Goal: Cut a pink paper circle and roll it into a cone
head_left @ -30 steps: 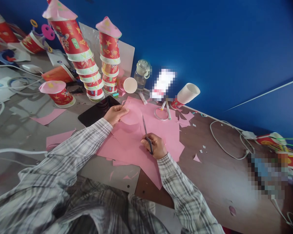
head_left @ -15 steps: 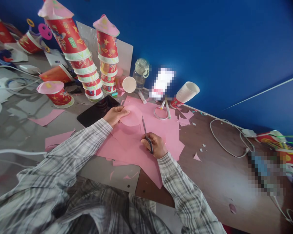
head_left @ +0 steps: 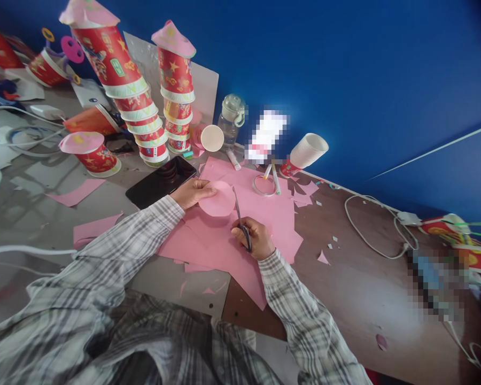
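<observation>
Between thumb and fingers my left hand [head_left: 193, 193] pinches a round pink paper disc [head_left: 218, 200] by its left edge, with the disc's face turned toward me. My right hand [head_left: 255, 238] is closed around the handles of a pair of scissors [head_left: 240, 216]. Their blades point up and away, close to the disc's right edge; whether they touch it I cannot tell. Beneath both hands lie pink paper sheets [head_left: 208, 243], overlapping on the table. A black phone [head_left: 160, 182] lies flat just left of my left hand.
Two leaning towers of red paper cups, one tall [head_left: 116, 64] and one shorter [head_left: 175, 75], stand at the back left. A clear bottle [head_left: 231, 120], a tape ring [head_left: 264, 185] and stacked white cups [head_left: 309, 151] sit behind the paper. A white cable [head_left: 355, 243] curls on the right.
The paper disc has tilted to face me more and sits slightly lower and to the right, as my left hand shifted a little. The right hand and scissors stay nearly in place.
</observation>
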Tool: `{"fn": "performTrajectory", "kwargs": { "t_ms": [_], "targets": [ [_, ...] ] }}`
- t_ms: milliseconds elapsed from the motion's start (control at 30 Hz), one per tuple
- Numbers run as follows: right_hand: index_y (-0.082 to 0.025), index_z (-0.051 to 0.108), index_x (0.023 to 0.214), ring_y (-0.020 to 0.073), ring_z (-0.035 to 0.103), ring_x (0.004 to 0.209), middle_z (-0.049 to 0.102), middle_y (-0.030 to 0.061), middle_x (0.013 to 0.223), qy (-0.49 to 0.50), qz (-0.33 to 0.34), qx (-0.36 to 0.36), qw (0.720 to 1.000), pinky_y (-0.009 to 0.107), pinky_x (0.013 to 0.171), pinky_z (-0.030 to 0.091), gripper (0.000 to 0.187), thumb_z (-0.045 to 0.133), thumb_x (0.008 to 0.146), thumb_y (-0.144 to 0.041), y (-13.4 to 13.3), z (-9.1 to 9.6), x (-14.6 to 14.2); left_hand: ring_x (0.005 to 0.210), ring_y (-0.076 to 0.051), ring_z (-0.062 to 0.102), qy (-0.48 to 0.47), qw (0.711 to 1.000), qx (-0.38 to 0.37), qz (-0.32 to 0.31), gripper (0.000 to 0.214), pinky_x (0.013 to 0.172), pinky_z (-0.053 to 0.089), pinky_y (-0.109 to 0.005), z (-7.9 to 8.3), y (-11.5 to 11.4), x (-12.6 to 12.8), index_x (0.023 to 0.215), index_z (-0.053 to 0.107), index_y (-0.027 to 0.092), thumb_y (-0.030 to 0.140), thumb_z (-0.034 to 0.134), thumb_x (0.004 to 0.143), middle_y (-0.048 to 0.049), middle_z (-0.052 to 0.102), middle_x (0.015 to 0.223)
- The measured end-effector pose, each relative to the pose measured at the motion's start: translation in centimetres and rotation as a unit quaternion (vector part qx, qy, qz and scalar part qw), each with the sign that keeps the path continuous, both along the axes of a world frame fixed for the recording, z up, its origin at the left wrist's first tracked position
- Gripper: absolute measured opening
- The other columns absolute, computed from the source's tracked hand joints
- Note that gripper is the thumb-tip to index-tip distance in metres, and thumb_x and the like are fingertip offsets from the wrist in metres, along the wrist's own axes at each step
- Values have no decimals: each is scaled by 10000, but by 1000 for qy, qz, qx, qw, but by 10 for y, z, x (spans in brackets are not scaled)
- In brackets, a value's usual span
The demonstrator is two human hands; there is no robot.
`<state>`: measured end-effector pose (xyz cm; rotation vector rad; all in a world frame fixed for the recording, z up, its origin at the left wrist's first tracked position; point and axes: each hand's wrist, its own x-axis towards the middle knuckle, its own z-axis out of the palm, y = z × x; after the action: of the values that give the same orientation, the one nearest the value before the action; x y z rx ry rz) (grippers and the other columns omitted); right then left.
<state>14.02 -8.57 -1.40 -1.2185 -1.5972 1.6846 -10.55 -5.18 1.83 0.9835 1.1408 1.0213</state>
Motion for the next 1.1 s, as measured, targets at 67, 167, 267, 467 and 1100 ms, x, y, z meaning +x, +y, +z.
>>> {"fn": "performTrajectory", "kwargs": {
  "t_ms": [67,167,267,467,1100],
  "targets": [
    [-278,690,868,127,505,487,593,-87,548,-2,2,1,1000,271,504,453,735,1085,670,-864,0,0,0,495,-102,489,-3,1000,5,-11,320,483,366,-228,2,-1,1,724,606,81,355,671,572,-3,570,536],
    [-282,687,865,129,503,489,589,-87,551,-7,5,8,1000,274,508,453,723,1080,680,-861,0,0,1,490,-101,483,-4,1000,1,-9,327,483,356,-228,6,-1,1,711,606,77,354,676,551,-2,566,530],
    [-282,687,856,126,490,496,580,-85,550,-16,4,13,1000,272,509,431,727,1075,675,-870,-1,0,0,491,-103,478,5,1000,-8,-14,312,485,351,-232,7,-1,1,692,602,77,347,673,550,-1,560,519],
    [-275,686,848,120,468,513,568,-84,550,-27,-1,1,1000,269,514,395,750,1079,637,-878,-1,0,-1,489,-103,474,10,1000,-9,-18,301,481,344,-232,8,0,0,671,597,79,348,667,555,-2,557,509],
    [-280,688,857,136,521,494,595,-82,544,-12,-3,-12,1000,281,514,455,760,1109,628,-870,-1,4,0,501,-116,503,-43,998,-37,17,252,514,379,-253,7,-1,1,712,611,60,259,690,580,-26,591,525]
  ]
}}
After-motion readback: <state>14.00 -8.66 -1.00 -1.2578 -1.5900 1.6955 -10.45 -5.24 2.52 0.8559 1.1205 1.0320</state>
